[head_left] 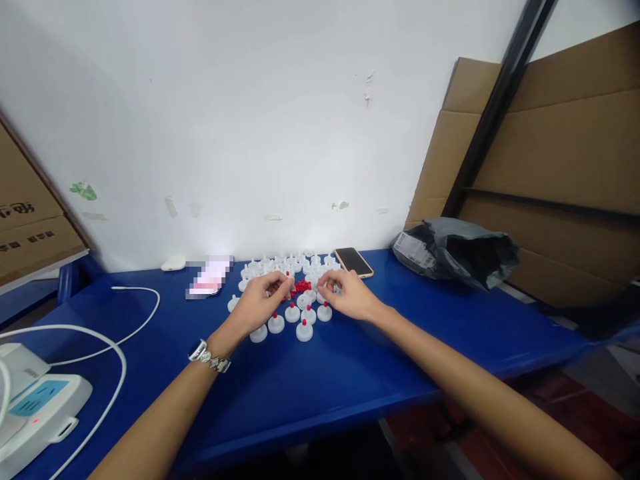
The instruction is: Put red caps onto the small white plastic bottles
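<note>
Small red plastic pieces (303, 287) lie heaped on the glossy blue worktop (350, 373), left hand (261, 299) at nine o'clock, right hand (350, 295) at three, both with fingers curled, grip on anything impossible to tell; round white red-tipped plastic caps (305, 331) stand at six o'clock

On the table (350, 373) before you, caps (305, 331) stand between and beyond your left hand (263, 298) and right hand (347, 293), a phone (353, 261) behind the latter, a bag (455, 247) farther right, a power strip (50, 395) far left
</note>
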Demonstrator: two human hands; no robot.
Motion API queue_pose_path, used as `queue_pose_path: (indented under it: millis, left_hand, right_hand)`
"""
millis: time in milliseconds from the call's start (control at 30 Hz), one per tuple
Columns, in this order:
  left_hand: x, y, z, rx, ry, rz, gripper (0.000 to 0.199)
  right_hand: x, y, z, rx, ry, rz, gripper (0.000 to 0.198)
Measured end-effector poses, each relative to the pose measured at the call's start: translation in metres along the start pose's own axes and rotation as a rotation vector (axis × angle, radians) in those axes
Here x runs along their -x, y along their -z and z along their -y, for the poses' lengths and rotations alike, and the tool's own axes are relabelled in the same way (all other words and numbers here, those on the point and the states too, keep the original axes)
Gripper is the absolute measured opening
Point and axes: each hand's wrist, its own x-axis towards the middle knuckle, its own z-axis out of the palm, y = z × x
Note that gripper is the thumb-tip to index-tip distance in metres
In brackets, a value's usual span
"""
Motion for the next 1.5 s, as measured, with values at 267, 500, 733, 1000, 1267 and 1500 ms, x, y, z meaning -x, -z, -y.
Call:
queue_pose_path:
  millis: [267, 500, 733, 1000, 1267, 1500]
  left_hand:
    - [-0.001, 0.006, 0.009, -0.184, -0.017, -0.038, 0.029]
    - [-0.012, 0.012, 0.025, -0.439, -0.069, 0.068, 0.021]
    - [-0.015, 0.012, 0.016, -0.640, -0.073, 0.163, 0.013]
    - [-0.015, 0.007, 0.027, -0.705, -0.135, 0.169, 0.011]
    - [-0.011, 0.010, 0.016, -0.517, -0.142, 0.103, 0.013]
    - [-0.003, 0.002, 0.003, 0.246, 0.014, 0.040, 0.027]
  right_hand:
    - [-0.034, -0.005, -0.014, 0.293, -0.012, 0.014, 0.019]
    - [-0.036, -0.009, -0.004, -0.002, 0.045, -0.138, 0.013]
    - [-0.040, -0.017, 0.013, -0.300, 0.054, -0.086, 0.023]
    - [-0.034, -0.031, 0.015, -0.442, 0.018, -0.124, 0.038]
    - [-0.032, -0.044, 0.018, -0.828, -0.085, -0.168, 0.031]
    - [-0.023, -0.041, 0.031, -1.038, -0.130, -0.160, 0.031]
